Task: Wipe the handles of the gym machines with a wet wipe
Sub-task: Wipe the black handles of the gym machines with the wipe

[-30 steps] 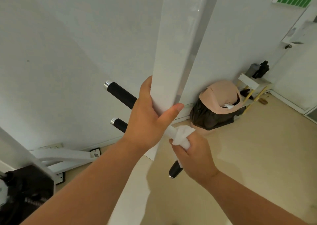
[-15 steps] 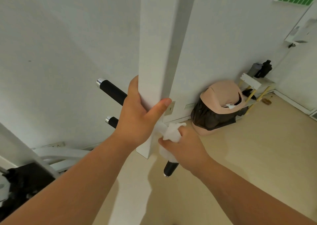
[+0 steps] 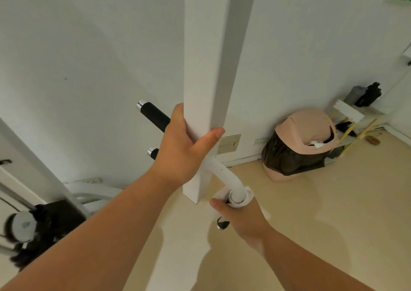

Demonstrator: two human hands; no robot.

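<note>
Though partly behind white post (image 3: 206, 68), black handle (image 3: 154, 115); pink bin (image 3: 307, 130) beyond.

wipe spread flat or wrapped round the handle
Wrapped: the wipe bunches round the handle inside the right hand's grip.

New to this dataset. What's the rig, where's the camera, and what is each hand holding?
There is no robot here. A person wears one wide-angle camera on the head, looking forward and down, so the two bare arms are their own. This is the only view.

The left hand grips the white post of a gym machine. The right hand holds a wet wipe wrapped round a handle at the end of a curved white tube. The handle's dark tip pokes out below the fist.

An upper black handle and a lower black handle stick out left of the post. A pink-lidded bin stands by the wall on the beige floor.
</note>
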